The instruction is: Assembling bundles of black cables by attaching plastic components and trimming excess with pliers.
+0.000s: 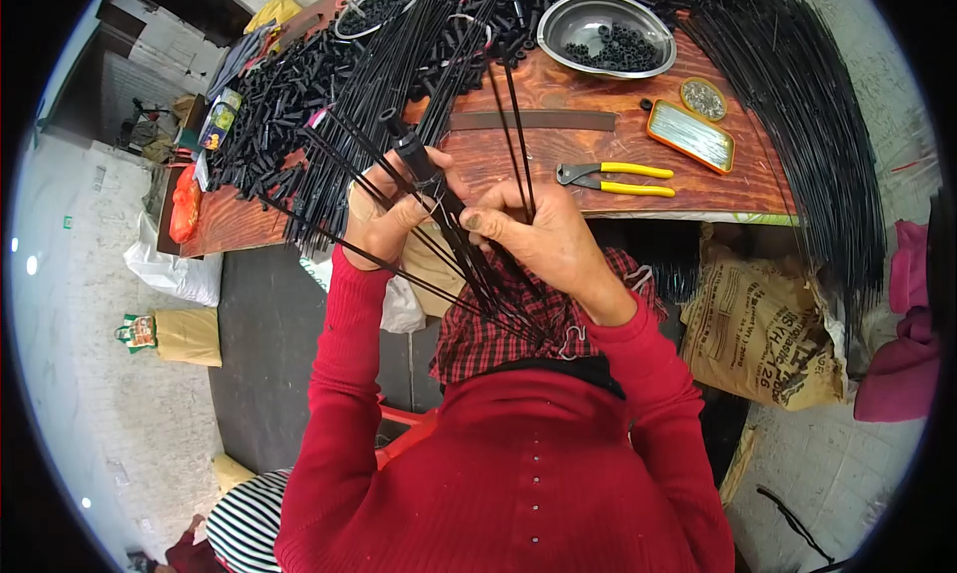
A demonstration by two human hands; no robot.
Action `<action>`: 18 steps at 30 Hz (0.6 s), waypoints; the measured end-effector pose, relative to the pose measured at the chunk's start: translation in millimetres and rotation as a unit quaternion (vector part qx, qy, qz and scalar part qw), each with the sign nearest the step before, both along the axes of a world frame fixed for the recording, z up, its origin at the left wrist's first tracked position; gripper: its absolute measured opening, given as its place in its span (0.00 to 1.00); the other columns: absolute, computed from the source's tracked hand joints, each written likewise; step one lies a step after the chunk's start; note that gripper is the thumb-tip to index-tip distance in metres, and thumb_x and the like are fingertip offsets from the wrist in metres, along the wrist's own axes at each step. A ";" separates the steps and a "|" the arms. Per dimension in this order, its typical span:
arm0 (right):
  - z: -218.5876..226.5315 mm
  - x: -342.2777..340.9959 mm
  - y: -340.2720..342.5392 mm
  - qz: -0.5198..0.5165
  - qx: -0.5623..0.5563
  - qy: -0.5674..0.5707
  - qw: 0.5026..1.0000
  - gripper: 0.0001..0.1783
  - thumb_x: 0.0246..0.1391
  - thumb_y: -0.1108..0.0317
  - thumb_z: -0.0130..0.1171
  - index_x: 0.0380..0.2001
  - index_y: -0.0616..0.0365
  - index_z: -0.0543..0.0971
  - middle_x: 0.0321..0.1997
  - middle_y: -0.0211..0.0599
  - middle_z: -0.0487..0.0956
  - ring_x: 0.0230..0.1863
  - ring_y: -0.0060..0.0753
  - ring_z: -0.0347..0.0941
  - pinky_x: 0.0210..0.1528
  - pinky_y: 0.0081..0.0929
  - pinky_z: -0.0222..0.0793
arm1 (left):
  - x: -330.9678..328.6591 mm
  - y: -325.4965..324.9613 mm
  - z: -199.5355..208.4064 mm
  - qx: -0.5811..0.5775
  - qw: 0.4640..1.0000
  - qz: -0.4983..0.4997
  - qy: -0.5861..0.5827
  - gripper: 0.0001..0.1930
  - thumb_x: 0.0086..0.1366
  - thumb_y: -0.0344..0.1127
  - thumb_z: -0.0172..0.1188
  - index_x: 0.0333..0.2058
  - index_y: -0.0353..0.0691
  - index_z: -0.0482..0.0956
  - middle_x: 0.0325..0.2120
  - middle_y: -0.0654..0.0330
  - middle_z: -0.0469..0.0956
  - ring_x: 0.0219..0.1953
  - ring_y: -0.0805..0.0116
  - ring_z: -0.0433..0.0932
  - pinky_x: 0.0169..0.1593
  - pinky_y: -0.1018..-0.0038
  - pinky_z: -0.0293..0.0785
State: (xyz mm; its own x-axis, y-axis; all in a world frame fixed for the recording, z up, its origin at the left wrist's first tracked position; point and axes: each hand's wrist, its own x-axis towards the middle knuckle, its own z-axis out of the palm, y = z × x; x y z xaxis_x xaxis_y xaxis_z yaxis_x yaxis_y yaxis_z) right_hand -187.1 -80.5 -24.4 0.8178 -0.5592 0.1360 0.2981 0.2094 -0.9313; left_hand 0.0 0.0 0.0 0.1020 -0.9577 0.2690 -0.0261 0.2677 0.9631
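At the front of the table [718, 189], some fingers of the left hand [391, 224] are hidden behind the black tube [411, 156], and some of the right hand [548, 239]'s are tucked out of sight by the thin sticks [486, 286]. The bits in the round box [704, 99] on the table are too small to tell. Left of the table and nearer, a person in stripes [244, 523] is cut off by the bottom edge.

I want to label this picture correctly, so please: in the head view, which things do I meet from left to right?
Orange-red plastic bag, left hand, right hand, orange-rimmed tin, pink cloth.
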 end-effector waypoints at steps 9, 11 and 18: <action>10.8 0.4 18.9 -0.256 -0.193 0.031 0.947 0.07 0.48 0.76 0.66 0.27 0.66 0.76 0.26 0.31 0.77 0.26 0.17 0.74 0.27 0.16 0.71 | -8.0 -0.7 4.0 0.002 0.999 0.027 0.043 0.28 0.52 0.39 0.69 0.48 0.30 0.72 0.35 0.53 0.80 0.37 0.68 0.80 0.42 0.76 0.76; 16.4 -3.3 18.1 -0.251 -0.202 0.041 0.946 0.07 0.48 0.76 0.66 0.28 0.66 0.76 0.26 0.30 0.76 0.27 0.16 0.73 0.28 0.16 0.70 | -8.0 -0.7 4.4 0.015 0.998 0.042 0.043 0.27 0.52 0.38 0.69 0.48 0.30 0.72 0.36 0.52 0.80 0.37 0.67 0.80 0.43 0.75 0.76; 18.6 1.3 19.6 -0.275 -0.201 0.039 0.939 0.07 0.45 0.77 0.65 0.28 0.64 0.77 0.27 0.28 0.75 0.28 0.15 0.70 0.29 0.16 0.66 | -11.3 -1.9 7.1 0.017 0.998 0.024 0.061 0.26 0.52 0.36 0.68 0.48 0.30 0.73 0.36 0.52 0.80 0.37 0.68 0.80 0.43 0.74 0.76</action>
